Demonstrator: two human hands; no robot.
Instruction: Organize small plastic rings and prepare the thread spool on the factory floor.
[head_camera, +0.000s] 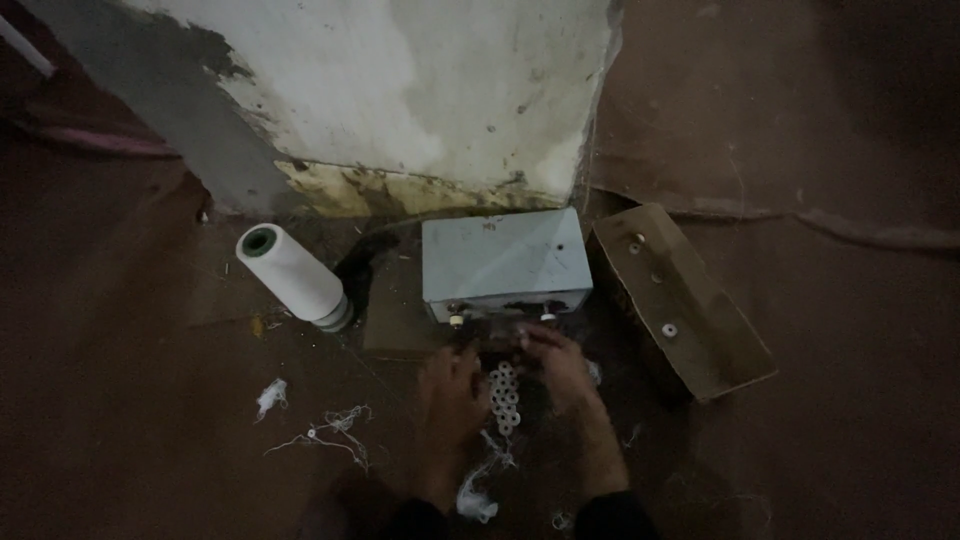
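1. Two hands work low on the dark floor (150, 400), either side of a cluster of small white bobbins (505, 395).
2. The left hand (452, 392) lies flat just left of the bobbins, fingers loosely together and pointing toward the grey metal box (503, 262).
3. The right hand (560, 365) curls beside the bobbins' right edge; the view is dim, so whether its fingers pinch anything I cannot tell.
4. The bobbins lie between the hands, just in front of the box.
5. A white thread cone (292, 275) lies tilted left of the box.
6. A brown board (680, 300) lies to its right.
7. Loose white thread scraps (335, 430) litter the floor.
8. A stained white wall (420, 90) rises behind the box.
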